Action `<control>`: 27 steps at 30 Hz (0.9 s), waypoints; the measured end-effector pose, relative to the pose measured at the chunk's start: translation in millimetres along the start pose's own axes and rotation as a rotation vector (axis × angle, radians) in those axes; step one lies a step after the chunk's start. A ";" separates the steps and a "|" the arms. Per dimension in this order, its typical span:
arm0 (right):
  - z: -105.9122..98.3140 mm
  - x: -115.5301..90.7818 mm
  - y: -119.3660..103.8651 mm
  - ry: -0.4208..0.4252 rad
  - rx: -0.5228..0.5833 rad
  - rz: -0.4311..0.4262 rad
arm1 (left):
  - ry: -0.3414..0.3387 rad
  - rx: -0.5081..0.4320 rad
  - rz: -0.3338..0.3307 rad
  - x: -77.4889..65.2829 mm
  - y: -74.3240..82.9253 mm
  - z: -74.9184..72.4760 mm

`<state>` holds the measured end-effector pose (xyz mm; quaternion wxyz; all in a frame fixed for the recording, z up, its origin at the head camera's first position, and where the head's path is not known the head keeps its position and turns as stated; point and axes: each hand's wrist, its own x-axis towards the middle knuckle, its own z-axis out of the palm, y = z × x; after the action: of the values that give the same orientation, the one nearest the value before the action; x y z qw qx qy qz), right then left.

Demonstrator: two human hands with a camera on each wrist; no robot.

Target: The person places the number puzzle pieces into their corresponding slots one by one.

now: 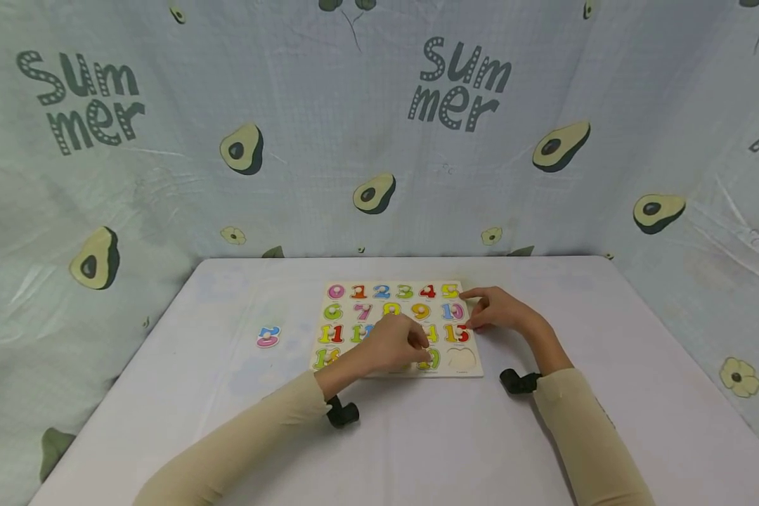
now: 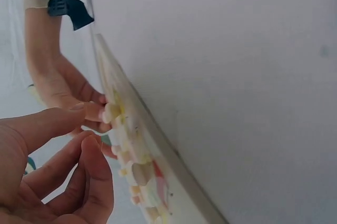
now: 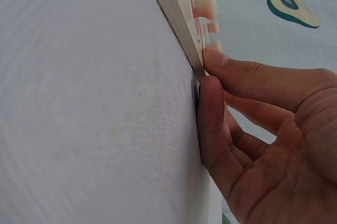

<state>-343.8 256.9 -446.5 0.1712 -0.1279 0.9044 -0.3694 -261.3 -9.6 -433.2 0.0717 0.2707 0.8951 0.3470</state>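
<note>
A wooden number puzzle board (image 1: 386, 377) lies on the table, with colourful knobbed number pieces set in it. An unfilled recess (image 1: 462, 360) shows at its lower right corner. My left hand (image 1: 392, 342) hovers over the board's lower middle, near the green 19 piece (image 1: 434, 360); in the left wrist view thumb and fingertips stand apart with nothing between them. My right hand (image 1: 502, 309) touches the board's right edge, index finger beside the yellow 5 (image 1: 450, 290) and thumb beside the red and yellow 15 (image 1: 458, 334). The left forearm and hand hide several lower pieces.
A loose pink and blue number piece (image 1: 268, 336), turned sideways, lies on the white-covered table (image 1: 417, 450) left of the board. Behind the table hangs a pale cloth (image 1: 303, 126) printed with avocados and lettering. Black wrist cameras (image 1: 343, 413) sit at both cuffs.
</note>
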 end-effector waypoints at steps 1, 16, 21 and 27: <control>0.0 -0.4 0.0 0.003 -0.001 0.000 | 0.008 -0.008 0.004 -1.7 0.5 -1.8; 1.9 -0.3 0.4 0.018 -0.002 0.000 | 0.221 -0.040 0.006 -47.6 -16.8 -50.9; 2.4 -1.8 1.0 0.010 0.010 -0.014 | 0.291 -0.012 -0.047 -73.4 -39.0 -74.4; 2.3 -1.5 2.6 0.013 0.014 -0.006 | 0.348 0.053 -0.140 -101.5 -70.1 -104.6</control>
<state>-341.8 257.8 -449.5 0.1649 -0.1269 0.9024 -0.3772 -239.3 -167.8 -407.1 -0.0676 0.1453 0.9195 0.3589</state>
